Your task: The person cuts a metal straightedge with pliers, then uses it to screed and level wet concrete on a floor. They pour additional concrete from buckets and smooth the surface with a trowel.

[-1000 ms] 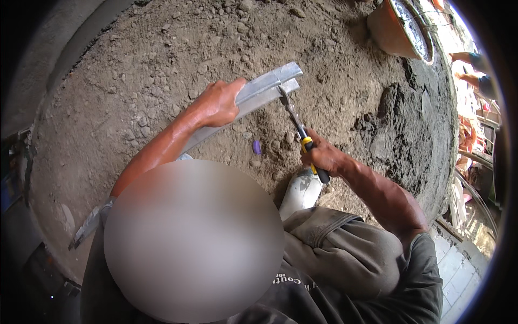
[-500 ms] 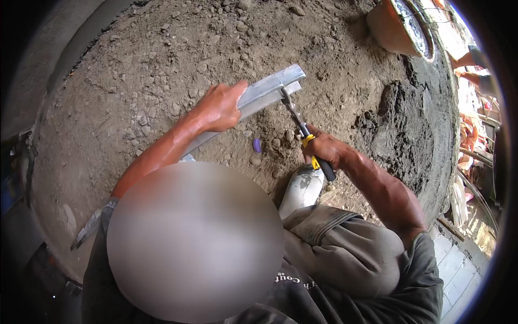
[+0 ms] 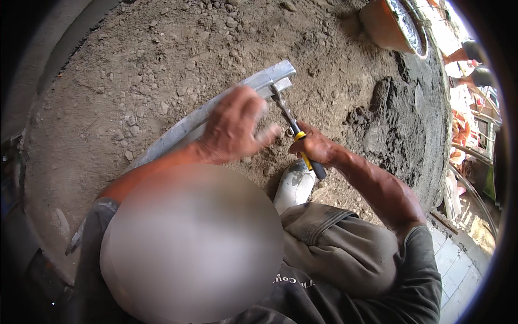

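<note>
A long pale-grey metal channel (image 3: pixel 175 129) slants across the dirt, its far end pointing up and right. My right hand (image 3: pixel 315 147) is wrapped round the black-and-yellow handles of a pair of tin snips (image 3: pixel 291 121). The jaws of the snips sit on the lower flange close to the channel's far end. Over the near side of the channel hovers my left hand (image 3: pixel 232 127), thumb and fingers apart and a little blurred, with nothing seen in it. Part of the channel is hidden behind that hand and forearm.
Loose soil and stones (image 3: pixel 124 70) lie all around. An orange bucket (image 3: pixel 376 24) stands at the far right, with dark wet mortar (image 3: pixel 402 116) nearer. My whitish boot (image 3: pixel 294 186) is below the snips. At the right edge, another person's arm (image 3: pixel 458 55) shows near clutter.
My left hand has let go of the channel and moved toward me and to the right, its fingers spreading. The snips stay on the channel's end in my right hand.
</note>
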`<state>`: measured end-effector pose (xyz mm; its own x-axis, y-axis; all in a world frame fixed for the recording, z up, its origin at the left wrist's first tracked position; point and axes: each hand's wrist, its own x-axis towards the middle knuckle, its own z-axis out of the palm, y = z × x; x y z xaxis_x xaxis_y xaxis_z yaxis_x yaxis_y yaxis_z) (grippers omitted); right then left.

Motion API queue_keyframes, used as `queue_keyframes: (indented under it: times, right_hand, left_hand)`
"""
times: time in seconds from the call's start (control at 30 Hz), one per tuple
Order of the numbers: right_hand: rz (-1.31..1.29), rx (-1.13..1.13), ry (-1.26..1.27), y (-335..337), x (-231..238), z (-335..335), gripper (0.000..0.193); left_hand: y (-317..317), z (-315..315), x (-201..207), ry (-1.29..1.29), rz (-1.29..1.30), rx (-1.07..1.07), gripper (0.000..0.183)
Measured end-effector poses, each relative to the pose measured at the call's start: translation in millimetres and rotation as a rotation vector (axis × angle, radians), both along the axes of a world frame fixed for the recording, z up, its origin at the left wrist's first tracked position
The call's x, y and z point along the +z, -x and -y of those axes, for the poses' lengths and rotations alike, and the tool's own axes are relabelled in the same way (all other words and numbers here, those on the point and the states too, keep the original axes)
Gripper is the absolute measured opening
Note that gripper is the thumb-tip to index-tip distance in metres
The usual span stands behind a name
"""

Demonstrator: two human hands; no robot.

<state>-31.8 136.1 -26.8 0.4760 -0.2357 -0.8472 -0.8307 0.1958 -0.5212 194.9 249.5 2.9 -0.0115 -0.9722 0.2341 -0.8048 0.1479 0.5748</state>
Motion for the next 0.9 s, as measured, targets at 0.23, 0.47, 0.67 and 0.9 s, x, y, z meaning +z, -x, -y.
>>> queue_keyframes:
  times: [0.23, 0.47, 0.67, 0.9]
  right_hand:
    - [0.097, 0.113, 0.058, -1.5, -4.8, 0.5, 0.065]
    - [0.003, -0.108, 0.321, 3.5, 21.4, -20.6, 0.094]
    - [-0.136, -0.130, 0.095, 12.7, 32.7, -22.9, 0.074]
    - [-0.070, 0.112, 0.231, 12.8, 12.4, -14.2, 0.066]
  left_hand:
    - [94.5, 53.2, -54.3, -1.171, -1.452, 0.291, 0.052]
    - [117.2, 55.3, -71.0, -0.984, -1.351, 0.565, 0.032]
    - [113.4, 61.0, -80.5, -0.854, -1.454, 0.666, 0.020]
    - [113.6, 58.9, -84.5, -0.731, -1.499, 0.662, 0.017]
